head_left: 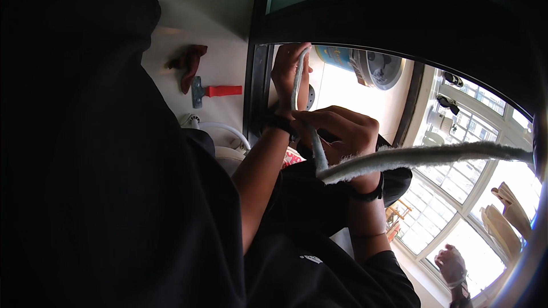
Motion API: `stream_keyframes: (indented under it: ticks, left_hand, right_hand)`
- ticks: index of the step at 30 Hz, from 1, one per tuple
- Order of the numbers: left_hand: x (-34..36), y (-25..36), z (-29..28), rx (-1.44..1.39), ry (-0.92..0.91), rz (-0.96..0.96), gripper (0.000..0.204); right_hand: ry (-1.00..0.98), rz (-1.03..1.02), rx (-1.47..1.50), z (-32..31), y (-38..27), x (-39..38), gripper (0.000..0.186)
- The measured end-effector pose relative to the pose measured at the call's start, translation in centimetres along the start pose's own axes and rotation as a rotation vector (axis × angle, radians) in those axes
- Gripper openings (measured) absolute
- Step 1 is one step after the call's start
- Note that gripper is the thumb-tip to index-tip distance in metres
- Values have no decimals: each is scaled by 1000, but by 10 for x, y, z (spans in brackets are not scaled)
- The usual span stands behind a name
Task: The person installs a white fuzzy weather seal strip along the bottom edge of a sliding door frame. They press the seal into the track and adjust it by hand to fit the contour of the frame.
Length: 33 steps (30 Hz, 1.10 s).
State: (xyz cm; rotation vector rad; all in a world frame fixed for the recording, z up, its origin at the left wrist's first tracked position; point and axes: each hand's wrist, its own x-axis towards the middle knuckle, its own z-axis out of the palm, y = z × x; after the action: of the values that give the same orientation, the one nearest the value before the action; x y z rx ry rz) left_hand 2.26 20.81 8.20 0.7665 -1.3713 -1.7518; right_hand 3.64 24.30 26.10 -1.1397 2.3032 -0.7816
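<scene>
A grey, fuzzy weatherstrip runs in from the right edge, folds sharply below my right hand and climbs along my left hand to the dark frame. The thumb and fingers of my right hand pinch the strip in its middle stretch. Higher up, my left hand is closed at the strip's upper part, right under the frame's edge; some of its fingertips are hidden. Both wrists carry dark bands.
On the pale surface at left lie a scraper with a red handle and a dark red cloth-like item. A white hose curves below. Beyond the frame are a grey bucket and large windows. Another hand shows at lower right.
</scene>
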Motion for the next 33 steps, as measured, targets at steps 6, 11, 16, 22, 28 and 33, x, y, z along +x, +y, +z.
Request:
stream_keyframes:
  ticks: [6,11,16,22,28,33]
  left_hand:
    - [-11,-16,3,156,-98,111,47]
    - [-24,-2,3,158,-76,-31,53]
    - [-16,-11,-3,116,-18,-88,36]
    - [18,1,-7,-995,-41,-1196,41]
    - [28,1,-7,-1402,-141,-1197,36]
    - [27,-4,-7,-1674,-136,-1235,29]
  right_hand:
    - [8,5,-11,-1,0,-1,27]
    - [3,29,40,-6,3,-2,31]
    - [-18,34,15,-7,5,-3,28]
    - [32,39,28,-6,11,-2,18]
    - [-34,67,8,-10,12,-5,16]
    - [-26,94,13,-11,9,-6,18]
